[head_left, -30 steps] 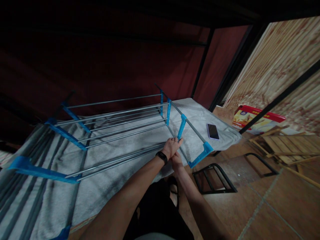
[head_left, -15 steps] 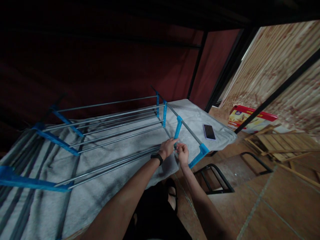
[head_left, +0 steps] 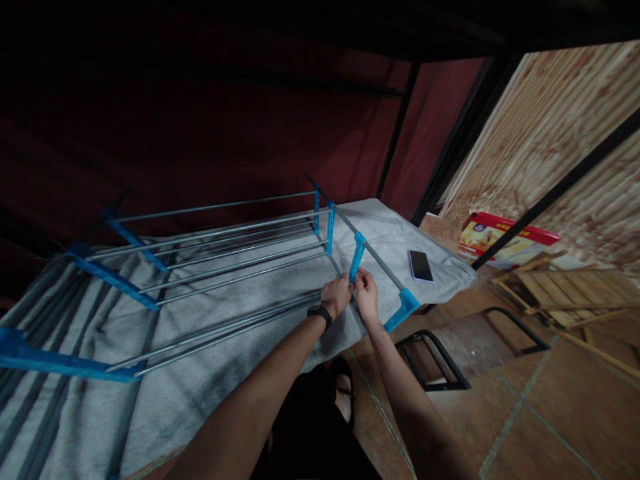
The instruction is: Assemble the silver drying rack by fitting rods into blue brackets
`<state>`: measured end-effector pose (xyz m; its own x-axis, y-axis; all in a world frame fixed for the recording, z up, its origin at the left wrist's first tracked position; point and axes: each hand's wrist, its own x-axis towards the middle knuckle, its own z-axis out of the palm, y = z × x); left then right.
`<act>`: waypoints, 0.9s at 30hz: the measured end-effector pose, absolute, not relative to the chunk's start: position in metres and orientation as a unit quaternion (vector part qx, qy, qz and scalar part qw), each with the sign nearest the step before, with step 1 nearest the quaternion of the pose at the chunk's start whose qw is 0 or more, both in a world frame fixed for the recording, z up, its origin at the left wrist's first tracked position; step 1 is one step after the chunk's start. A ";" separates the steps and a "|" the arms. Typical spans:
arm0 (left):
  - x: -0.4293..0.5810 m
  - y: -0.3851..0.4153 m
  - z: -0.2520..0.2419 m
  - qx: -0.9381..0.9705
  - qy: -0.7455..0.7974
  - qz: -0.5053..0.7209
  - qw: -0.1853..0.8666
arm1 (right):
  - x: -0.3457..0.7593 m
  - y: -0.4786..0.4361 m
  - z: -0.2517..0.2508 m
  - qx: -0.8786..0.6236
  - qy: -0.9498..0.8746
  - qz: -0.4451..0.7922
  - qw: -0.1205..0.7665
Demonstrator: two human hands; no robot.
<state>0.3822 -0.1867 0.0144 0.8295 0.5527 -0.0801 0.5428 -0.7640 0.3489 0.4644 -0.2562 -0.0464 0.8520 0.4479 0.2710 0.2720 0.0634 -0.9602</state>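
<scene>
A rack of grey metal rods [head_left: 225, 257] and blue plastic connectors lies on its side on a grey towel [head_left: 210, 373]. My left hand [head_left: 336, 295], a black band on its wrist, is closed around the ends of the nearest rods. My right hand [head_left: 367, 293] pinches the lower end of a blue connector [head_left: 357, 257] right beside it. The two hands touch each other at that joint.
A phone [head_left: 421, 265] lies face up on the towel's right end. On the tiled floor to the right are a black metal frame [head_left: 430, 360], wooden slats [head_left: 565, 293] and a red and yellow box [head_left: 505, 239]. A dark red wall stands behind.
My right hand has come up from beneath my left hand to the blue connector. The view has shifted slightly left.
</scene>
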 end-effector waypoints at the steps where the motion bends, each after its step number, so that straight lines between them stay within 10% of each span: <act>1: 0.382 -0.187 0.014 0.938 0.298 0.013 0.179 | 0.464 -0.255 -0.045 -0.681 -0.269 0.068 0.678; 27: 0.386 -0.174 0.016 0.947 0.271 0.014 0.173 | 0.476 -0.245 -0.041 -0.745 -0.325 0.052 0.580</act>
<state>0.3860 -0.1741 0.0159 0.8526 0.5184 -0.0665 0.5084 -0.7932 0.3353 0.4759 -0.2446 -0.0415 0.7839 0.5443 0.2988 0.4228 -0.1155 -0.8988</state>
